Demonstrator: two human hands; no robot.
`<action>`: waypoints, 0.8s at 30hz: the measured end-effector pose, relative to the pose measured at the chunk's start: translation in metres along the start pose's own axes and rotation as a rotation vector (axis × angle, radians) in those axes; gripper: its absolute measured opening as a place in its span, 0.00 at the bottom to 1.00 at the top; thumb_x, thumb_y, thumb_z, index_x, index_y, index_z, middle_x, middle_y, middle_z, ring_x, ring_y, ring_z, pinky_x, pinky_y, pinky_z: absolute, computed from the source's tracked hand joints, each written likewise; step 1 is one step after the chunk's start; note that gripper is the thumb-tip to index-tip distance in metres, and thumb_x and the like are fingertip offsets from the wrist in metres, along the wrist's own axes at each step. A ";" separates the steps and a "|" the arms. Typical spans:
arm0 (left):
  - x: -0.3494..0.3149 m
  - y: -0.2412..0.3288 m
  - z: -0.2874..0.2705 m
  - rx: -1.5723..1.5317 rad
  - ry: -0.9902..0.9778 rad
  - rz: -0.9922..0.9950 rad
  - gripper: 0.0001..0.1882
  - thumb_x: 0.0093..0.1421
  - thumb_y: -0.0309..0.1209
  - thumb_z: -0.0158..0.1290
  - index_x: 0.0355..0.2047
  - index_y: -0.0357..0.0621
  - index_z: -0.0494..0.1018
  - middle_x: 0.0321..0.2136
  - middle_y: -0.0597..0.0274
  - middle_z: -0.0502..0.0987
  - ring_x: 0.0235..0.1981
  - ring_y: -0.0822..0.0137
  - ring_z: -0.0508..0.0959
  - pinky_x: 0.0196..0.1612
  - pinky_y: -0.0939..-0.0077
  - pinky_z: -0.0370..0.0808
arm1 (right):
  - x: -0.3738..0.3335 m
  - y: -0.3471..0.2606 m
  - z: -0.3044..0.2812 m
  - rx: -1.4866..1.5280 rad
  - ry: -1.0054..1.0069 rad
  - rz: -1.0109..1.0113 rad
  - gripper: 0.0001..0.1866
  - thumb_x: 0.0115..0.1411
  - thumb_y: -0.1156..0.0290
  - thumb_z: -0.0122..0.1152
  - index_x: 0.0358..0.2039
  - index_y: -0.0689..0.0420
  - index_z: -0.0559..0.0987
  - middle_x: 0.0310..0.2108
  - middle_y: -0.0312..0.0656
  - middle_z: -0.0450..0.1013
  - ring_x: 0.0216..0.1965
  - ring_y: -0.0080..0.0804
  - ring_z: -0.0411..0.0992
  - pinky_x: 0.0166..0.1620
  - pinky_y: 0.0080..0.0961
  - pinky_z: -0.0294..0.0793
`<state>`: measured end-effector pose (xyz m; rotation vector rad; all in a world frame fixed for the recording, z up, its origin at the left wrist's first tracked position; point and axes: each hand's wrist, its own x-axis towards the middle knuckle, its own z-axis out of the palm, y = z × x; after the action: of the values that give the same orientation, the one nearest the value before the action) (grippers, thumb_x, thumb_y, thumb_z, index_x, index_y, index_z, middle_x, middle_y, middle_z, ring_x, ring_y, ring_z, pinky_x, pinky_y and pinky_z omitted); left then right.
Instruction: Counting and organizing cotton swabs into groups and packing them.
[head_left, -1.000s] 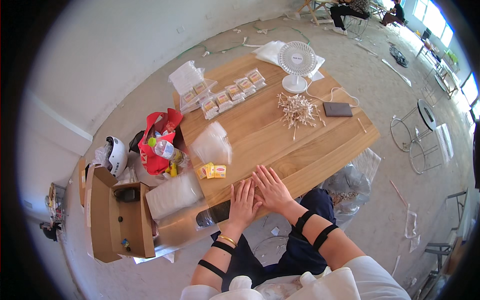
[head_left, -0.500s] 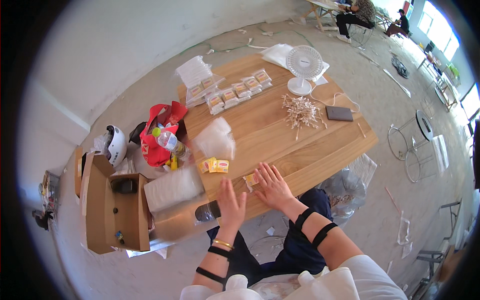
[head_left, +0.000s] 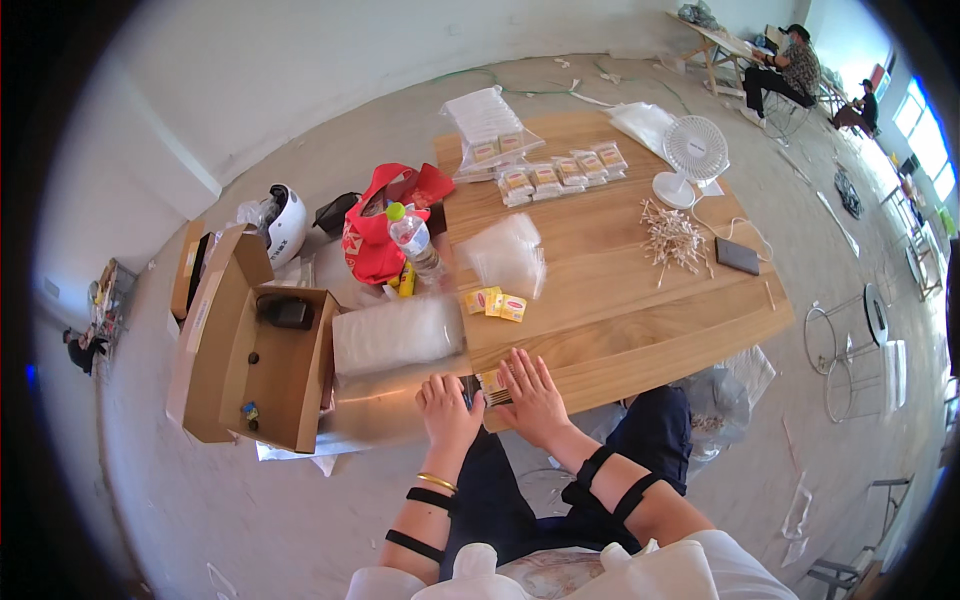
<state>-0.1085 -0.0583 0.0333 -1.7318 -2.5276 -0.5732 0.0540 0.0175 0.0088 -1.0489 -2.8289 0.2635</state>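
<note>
Along the near edge of the table, my right hand [head_left: 535, 405] lies flat, fingers stretched out, over a small packet [head_left: 493, 381] with a yellow label and thin sticks like cotton swabs. My left hand [head_left: 450, 410] is at the table corner with bent fingers. A dark, flat object [head_left: 470, 388] shows between its thumb and index finger, right beside the packet; most of it is hidden. Farther up lie several yellow printed cards [head_left: 495, 303] and a fan of clear plastic bags [head_left: 505, 255].
Filled packets [head_left: 560, 175] stand in a row at the back, left of a white fan [head_left: 694, 150]. Loose cotton swabs [head_left: 675, 238] lie beside a dark power bank [head_left: 737, 255]. At the left are a bottle [head_left: 415, 240], a red bag [head_left: 375, 240] and an open cardboard box [head_left: 285, 375].
The view has shifted, so the table appears farther right. My right hand has slid the packet left and nearer, up to the dark object. My left hand has moved onto that object.
</note>
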 end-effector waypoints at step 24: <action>0.006 -0.033 0.028 -0.373 0.203 -0.078 0.05 0.64 0.33 0.52 0.33 0.47 0.76 0.35 0.58 0.75 0.41 0.52 0.74 0.45 0.54 0.68 | 0.017 -0.033 0.005 0.158 0.023 0.020 0.49 0.65 0.40 0.52 0.73 0.63 0.52 0.76 0.51 0.45 0.78 0.45 0.39 0.76 0.48 0.37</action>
<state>-0.1355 -0.0541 -0.0007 -1.5714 -2.4706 -1.2262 0.0195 0.0035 0.0117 -1.0410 -2.7263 0.4650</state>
